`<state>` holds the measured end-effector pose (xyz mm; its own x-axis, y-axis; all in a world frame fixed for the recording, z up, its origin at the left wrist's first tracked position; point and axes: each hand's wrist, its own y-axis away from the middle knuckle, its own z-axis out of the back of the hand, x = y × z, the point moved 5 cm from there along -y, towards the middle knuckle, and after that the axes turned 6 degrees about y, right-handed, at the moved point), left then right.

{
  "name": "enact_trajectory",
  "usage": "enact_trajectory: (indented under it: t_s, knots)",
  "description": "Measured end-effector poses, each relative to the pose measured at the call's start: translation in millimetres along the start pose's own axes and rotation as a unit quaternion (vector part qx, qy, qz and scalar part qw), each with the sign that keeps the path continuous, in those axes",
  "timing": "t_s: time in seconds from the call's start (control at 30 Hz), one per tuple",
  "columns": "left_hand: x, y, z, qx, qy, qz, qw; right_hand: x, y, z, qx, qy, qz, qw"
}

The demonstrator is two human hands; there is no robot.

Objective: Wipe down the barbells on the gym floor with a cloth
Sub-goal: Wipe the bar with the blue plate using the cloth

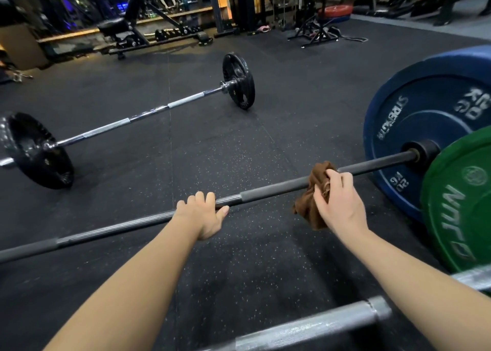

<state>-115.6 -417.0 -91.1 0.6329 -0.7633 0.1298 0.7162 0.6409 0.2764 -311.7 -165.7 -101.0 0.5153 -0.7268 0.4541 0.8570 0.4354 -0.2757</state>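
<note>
- The near barbell (279, 188) lies across the black rubber floor (239, 148) in front of the person. Its shaft is dark grey and matte, with a ribbed, shinier stretch under the left hand (202, 215) and smooth sleeves on either side of it.
- A crumpled brown cloth (309, 207) is bunched around the shaft. One tail hangs below the bar on the person's side.
- The right hand (337, 201) clutches the cloth from above, fingers curled over the bundle and pressing it to the bar.
- Outward from this grip, a bare run of shaft leads to a blue plate (425, 111) standing upright on the bar's collar. A green plate (457, 204) stands just nearer the person, overlapping the blue one.
- Inward from the cloth the shaft is bare as far as the left hand. That hand holds the bar overhand, fingers curled over the top and thumb stretched along the near side.
- Past the left hand the shaft runs uncovered to the frame's edge.
- Beyond both grips is open speckled floor, then a far barbell (148, 112), chromed, with black plates (239, 81), well apart.
- A silver bar (305, 329) crosses below the forearms, close to the person.
- Both arms reach forward, nearly straight.
</note>
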Motion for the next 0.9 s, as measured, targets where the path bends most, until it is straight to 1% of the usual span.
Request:
enact_trajectory:
  t_s: [0.23,0.37,0.47,0.6,0.73,0.83,0.9]
  knots:
    - [1,-1,0,0.005,0.009,-0.007,1.0,52,5,-17,0.054,0.009,0.111,0.992]
    - [0,2,1,0.008,0.007,-0.003,1.0,84,10,-25,0.093,0.009,0.144,0.985]
    - [0,3,3,0.012,0.011,0.003,1.0,92,11,-23,0.112,0.024,0.14,0.983]
    - [0,2,3,0.01,0.019,0.0,1.0,66,6,-9,0.1,0.095,0.147,0.979]
    - [0,-1,3,0.013,0.02,-0.001,1.0,33,1,5,0.086,0.087,0.068,0.99]
    - [1,-2,3,0.029,0.02,-0.005,0.999,42,-1,5,0.088,0.111,0.058,0.988]
    - [1,-4,1,0.038,0.015,-0.01,0.999,58,-10,4,0.102,0.149,0.064,0.982]
